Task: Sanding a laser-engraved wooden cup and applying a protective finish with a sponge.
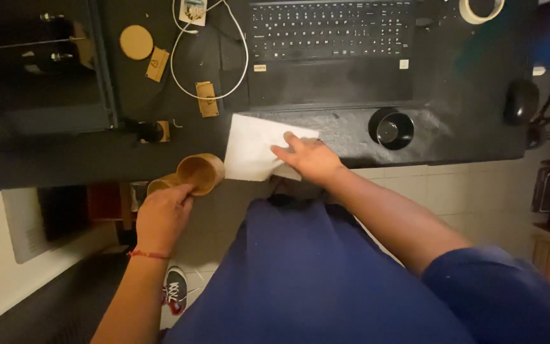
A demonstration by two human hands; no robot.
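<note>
My left hand [163, 213] grips a brown cylindrical cup [200, 172] at the front edge of the black desk [65, 159], its open mouth turned towards me; a second brown cup [160, 185] shows just behind it, near my fingers. My right hand [308, 159] lies flat with spread fingers on a white paper sheet [249, 150] at the desk's front edge, below the laptop [332, 51]. The sheet hangs slightly over the edge.
A small black bowl [391, 129] sits right of the sheet. A white cable [208, 57], a round wooden disc [136, 42] and small wooden tags [206, 99] lie at the left. A tape roll [482, 9] and a black mouse [521, 100] are at the right. A shoe [174, 290] rests on the tiled floor.
</note>
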